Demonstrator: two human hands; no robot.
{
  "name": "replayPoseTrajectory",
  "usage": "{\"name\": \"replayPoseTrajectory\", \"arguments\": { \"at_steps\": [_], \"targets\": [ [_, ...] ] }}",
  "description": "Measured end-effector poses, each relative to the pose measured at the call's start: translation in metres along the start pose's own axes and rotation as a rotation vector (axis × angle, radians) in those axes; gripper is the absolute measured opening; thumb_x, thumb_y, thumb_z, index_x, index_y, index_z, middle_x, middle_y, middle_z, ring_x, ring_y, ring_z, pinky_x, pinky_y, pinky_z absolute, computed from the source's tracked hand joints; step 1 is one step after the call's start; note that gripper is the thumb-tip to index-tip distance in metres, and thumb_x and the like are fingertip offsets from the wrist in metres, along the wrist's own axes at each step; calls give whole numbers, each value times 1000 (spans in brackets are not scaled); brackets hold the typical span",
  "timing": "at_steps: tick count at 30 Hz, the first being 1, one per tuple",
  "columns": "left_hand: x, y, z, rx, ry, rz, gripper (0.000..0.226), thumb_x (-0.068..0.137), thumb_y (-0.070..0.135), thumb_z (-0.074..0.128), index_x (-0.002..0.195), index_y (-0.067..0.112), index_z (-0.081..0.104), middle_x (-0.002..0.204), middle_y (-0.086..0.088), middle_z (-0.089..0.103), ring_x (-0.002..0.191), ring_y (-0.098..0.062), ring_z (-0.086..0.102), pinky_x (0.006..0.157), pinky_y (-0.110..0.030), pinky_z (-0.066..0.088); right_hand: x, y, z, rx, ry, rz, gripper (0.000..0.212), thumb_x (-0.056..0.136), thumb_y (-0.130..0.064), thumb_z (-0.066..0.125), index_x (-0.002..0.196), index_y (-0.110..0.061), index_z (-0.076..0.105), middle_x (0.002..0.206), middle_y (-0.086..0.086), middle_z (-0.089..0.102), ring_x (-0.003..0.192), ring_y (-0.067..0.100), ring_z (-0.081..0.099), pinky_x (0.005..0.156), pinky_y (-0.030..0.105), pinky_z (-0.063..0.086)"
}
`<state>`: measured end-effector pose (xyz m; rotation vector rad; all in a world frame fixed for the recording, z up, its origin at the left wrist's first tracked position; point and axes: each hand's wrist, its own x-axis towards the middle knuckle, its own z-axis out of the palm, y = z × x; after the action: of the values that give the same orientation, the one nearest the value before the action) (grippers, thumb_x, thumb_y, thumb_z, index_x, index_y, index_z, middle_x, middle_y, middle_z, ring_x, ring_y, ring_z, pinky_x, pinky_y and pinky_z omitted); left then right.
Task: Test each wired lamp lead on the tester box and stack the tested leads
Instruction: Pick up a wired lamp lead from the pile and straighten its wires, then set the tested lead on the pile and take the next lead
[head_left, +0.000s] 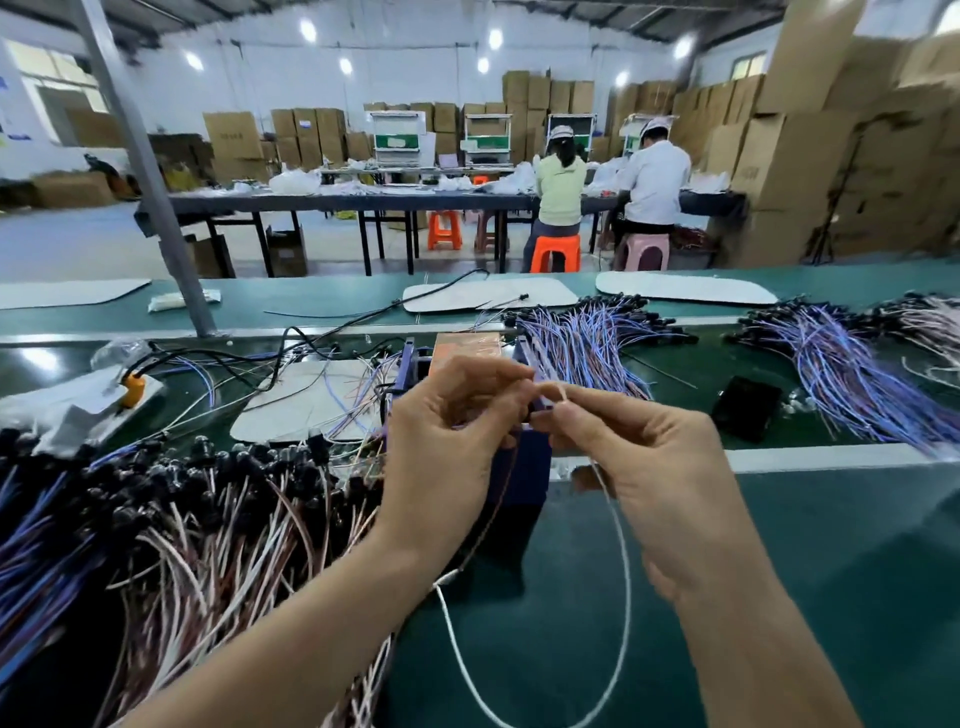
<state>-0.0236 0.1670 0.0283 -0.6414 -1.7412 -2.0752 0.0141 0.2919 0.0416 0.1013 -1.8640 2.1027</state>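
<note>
1. While the two hands are meeting just above the tester box (522, 467), the left hand (457, 431) is pinching one end of a lamp lead (623, 545) between thumb and curled fingers, its grip narrow around the wire.
2. The right hand (639, 467) is pinching the same lead, thumb and forefinger pressing the white wire, so both grips are holding it with fingertips touching.
3. The lead is hanging from the hands in a loop: a white strand is curving down past the right wrist and back toward the left forearm, and a thinner brown strand is dropping in front of the box.
4. The blue box is standing on the green surface (779, 545), largely hidden behind the hands, with an orange panel showing at its far top.
5. A large pile of leads (208, 519), with black lamp holders and pale wires, is lying on the near left, just beside the box.
6. A fanned stack of blue-wired leads (587, 332) is lying far right of the box, and a second stack (841, 364) is lying well to its right.
7. A flat black object (745, 408) is lying between those two stacks.
8. Two people (561, 182) are sitting on stools at a long table in the far background, beside stacked cardboard boxes (810, 156).
</note>
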Motion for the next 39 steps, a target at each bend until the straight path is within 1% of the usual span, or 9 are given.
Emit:
{"name": "replayPoseTrajectory", "arguments": {
  "at_steps": [4,11,14,19,23,29,31,35,39],
  "targets": [
    [0,14,23,-53,-66,23,7,75,13,70,82,14,69,87,-15,69,76,-18,68,71,-22,53,-3,-17,-5,52,117,-103,17,81,-3,69,77,-19,75,71,1,74,62,12,69,52,17,51],
    [-14,8,31,3,-270,-3,34,87,-8,60,101,22,69,92,3,69,87,-12,69,81,-26,56,-7,-25,-25,-39,155,-47,9,84,-3,67,82,-9,73,64,3,67,53,12,57,50,20,53],
    [-32,-5,17,226,-425,-55,51,90,-10,53,113,35,58,93,3,67,91,-12,67,85,-23,52,-5,-27,-40,-127,149,-83,9,84,-7,68,79,-13,72,62,-3,66,53,5,53,51,13,46],
    [-57,-23,-37,826,-947,-284,29,92,8,60,117,23,61,102,8,65,87,4,59,79,-9,44,6,-14,-104,-322,328,-64,7,85,-10,68,80,-15,71,66,-3,67,52,2,60,47,11,45],
    [-76,-30,-67,1068,-1185,-303,28,88,18,64,115,26,63,101,13,55,83,6,47,74,3,31,2,37,-156,-605,447,157,9,85,-10,67,86,-4,74,69,8,67,56,15,56,61,29,51],
    [-78,-34,-74,1099,-1149,-253,14,83,17,68,95,22,65,88,12,50,73,3,44,69,-6,34,-19,66,-155,-971,555,242,50,85,-21,70,129,-3,57,127,19,56,111,36,57,99,38,39],
    [-73,-31,-63,1036,-1048,-148,15,82,14,69,95,20,66,91,11,50,75,5,46,72,-5,34,-29,53,-125,-921,451,58,35,84,-22,71,116,-8,68,117,14,65,98,26,63,90,30,43],
    [-52,-19,-25,845,-832,128,20,76,5,75,93,13,70,91,3,59,74,0,54,71,-9,43,-48,40,-51,-790,-265,49,3,82,-25,73,80,-24,75,53,-15,61,45,-2,48,52,10,37],
    [-39,-11,-6,610,-573,124,27,77,8,78,92,24,62,88,8,65,76,-4,64,74,-18,52,-33,27,-48,-587,-273,62,8,87,-13,68,86,-18,74,55,2,54,47,9,39,48,19,34]
  ]
}}
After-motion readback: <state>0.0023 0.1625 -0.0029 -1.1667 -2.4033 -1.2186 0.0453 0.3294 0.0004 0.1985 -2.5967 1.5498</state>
